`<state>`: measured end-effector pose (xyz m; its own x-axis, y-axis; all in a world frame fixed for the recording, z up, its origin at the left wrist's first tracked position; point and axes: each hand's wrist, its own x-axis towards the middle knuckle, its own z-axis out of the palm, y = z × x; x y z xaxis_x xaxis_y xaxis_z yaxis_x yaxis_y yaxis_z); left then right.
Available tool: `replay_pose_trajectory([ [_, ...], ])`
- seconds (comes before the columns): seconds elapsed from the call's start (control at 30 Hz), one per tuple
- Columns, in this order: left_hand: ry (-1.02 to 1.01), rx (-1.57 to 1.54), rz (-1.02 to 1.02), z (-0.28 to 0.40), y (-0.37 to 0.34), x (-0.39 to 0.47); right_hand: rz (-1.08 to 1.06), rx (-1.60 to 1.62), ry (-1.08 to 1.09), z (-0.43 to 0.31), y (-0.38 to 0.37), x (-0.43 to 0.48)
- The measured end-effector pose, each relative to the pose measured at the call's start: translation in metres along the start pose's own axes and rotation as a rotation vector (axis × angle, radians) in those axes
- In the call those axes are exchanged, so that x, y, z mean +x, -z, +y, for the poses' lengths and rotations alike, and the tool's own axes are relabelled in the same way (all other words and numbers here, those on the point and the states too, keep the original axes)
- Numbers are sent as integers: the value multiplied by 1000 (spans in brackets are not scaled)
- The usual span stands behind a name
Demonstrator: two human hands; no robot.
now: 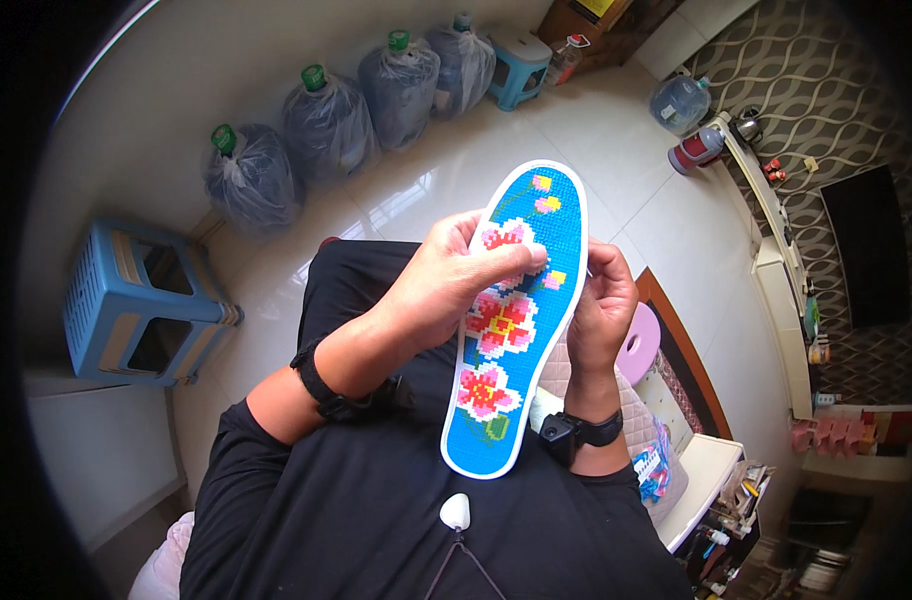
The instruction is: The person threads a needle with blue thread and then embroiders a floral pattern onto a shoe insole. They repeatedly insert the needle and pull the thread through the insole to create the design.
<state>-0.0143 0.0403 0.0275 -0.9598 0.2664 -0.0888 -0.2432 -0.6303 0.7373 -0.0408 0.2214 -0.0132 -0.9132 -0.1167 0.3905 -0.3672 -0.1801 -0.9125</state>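
Observation:
A cross-stitched insole (517,319), blue with pink, red and white flowers and a white border, is held up lengthwise over my lap. My left hand (441,281) grips it from the left side. Its thumb presses flat on the stitched face, while the other fingers are hidden behind. Close against the right edge of the insole is my right hand (604,307), its fingers curled in. A tiny pale sliver shows by those fingertips, too small to identify, and part of the fingers is hidden behind the insole.
Blue plastic stools (148,300) stand at left. Several bagged water jugs (328,127) line the wall, near another small stool (517,69). At right are a pink ring-shaped cushion (637,343), coloured threads (653,469) on a quilted pad, a thermos (696,150) and a television (868,247).

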Motion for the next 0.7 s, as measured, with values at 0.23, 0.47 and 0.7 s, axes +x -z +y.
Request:
replay_pose_trajectory([
  [0.23, 17, -3, 17, 3, -5, -4, 19, -237, 87, 3, 0, -3],
  [0.47, 15, 26, 8, 4, -3, -3, -32, -310, 135, 0, -1, -3],
  [0.7, 26, 22, 5, 1, -3, -3, -29, -348, 199, 1, 0, -4],
])
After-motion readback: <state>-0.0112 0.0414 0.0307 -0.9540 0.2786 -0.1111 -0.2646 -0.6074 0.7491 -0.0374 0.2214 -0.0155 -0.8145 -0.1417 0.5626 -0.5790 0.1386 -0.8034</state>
